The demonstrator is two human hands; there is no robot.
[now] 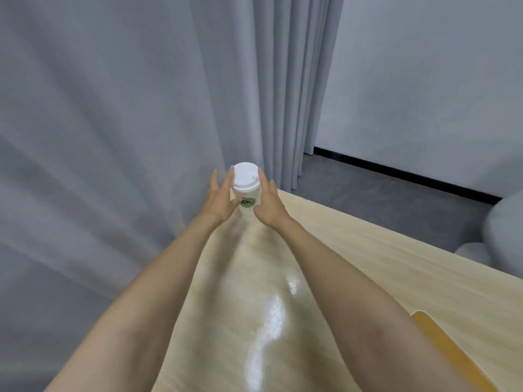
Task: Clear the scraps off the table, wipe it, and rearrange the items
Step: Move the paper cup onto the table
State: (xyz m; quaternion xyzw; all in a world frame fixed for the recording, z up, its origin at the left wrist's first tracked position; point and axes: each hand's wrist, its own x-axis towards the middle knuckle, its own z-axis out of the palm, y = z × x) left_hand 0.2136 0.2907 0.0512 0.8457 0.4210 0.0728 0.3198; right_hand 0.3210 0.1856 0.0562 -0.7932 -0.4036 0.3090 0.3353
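My two bare forearms reach forward from the bottom of the view, over a pale wood-grain table (325,264). Its top is smooth and glossy, and a streak of reflected light runs down the middle between my arms. At the lower right, a flat orange-yellow edge (452,352) with a rounded corner sits near me; I cannot tell what it is.

At the far corner of the table, my left hand (219,199) and right hand (268,202) flank a white paper cup (245,188), one on each side. The fingers of both hands are straight and point upward, not curled round it. The picture is soft here, so my palms may be pressing the cup's sides or only just beside it. The cup stands upright. It is a tapered cylinder with a round green logo on its front and a domed white plastic lid (245,172) with a raised rim.

I judge this to be the rearranging step. To do it well, I should press evenly and low on the thin paper wall, keep the cup vertical, and set it back from the table's edge.

Behind the cup, a grey curtain (141,108) hangs in soft vertical folds. To the right lie a dark grey floor (368,193), a plain pale wall with a black baseboard, and a rounded grey upholstered seat (501,230).
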